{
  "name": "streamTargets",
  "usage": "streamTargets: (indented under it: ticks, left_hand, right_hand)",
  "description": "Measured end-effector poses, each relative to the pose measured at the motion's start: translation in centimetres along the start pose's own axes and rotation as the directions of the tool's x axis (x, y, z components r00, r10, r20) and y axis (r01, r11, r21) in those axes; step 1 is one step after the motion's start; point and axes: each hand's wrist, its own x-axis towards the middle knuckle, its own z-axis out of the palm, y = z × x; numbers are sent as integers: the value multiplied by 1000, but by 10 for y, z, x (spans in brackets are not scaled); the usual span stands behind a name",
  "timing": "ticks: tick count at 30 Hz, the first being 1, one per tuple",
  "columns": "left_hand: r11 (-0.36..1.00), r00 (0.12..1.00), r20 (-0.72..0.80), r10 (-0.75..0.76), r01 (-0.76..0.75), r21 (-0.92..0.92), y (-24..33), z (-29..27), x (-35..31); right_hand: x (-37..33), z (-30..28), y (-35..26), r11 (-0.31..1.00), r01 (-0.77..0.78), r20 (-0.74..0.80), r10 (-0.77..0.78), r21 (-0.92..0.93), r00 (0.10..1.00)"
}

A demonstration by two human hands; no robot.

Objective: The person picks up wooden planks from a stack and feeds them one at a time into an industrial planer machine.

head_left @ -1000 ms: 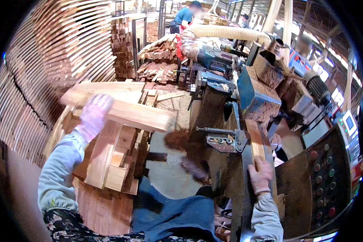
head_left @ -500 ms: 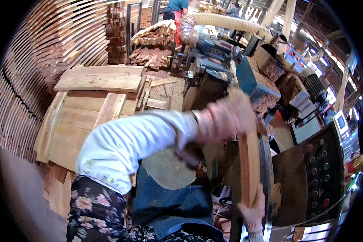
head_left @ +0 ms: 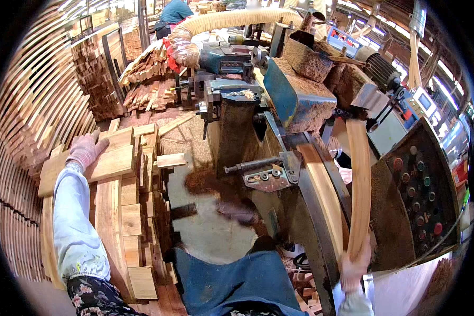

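Note:
My left hand [head_left: 84, 151], in a pinkish work glove, lies with its fingers spread on a wooden board [head_left: 112, 162] on top of the stack at left. Under that board are several more boards [head_left: 109, 221], laid crosswise. At right, my gloved right hand [head_left: 356, 267] is closed around the near end of a long wooden board [head_left: 359, 184], whose far end reaches toward the machine. Beside it, a second long board [head_left: 324, 192] lies along the machine's dark metal bed.
A control panel with buttons [head_left: 417, 195] stands at right. The sawdust-covered blue machine housing [head_left: 300, 100] and a ribbed hose [head_left: 231, 21] are ahead. A metal bracket with a rod [head_left: 271, 174] juts from the bed. Tall stacked slats [head_left: 31, 137] line the left; another person [head_left: 175, 13] is far back.
My left hand has gone from the board at the machine over to the stack at left. My right hand keeps hold of a board. The view has turned, showing a second board on the bed.

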Motion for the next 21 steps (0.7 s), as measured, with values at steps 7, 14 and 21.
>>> streamTargets:
  ticks: [7,14,21]
  left_hand:
    - [994,995,94,-29,18,108,39,-38,-69]
    - [1000,996,85,7,-6,-11,39,-71,-136]
    - [990,942,327,71,-27,-137,-23,-50,-207]
  right_hand:
    - [145,123,-71,981,131,-26,-128,143,991]
    - [79,67,-46,994,80,134,-89,71,987]
    - [-61,-71,4,980,152,261,-114,-129,959]
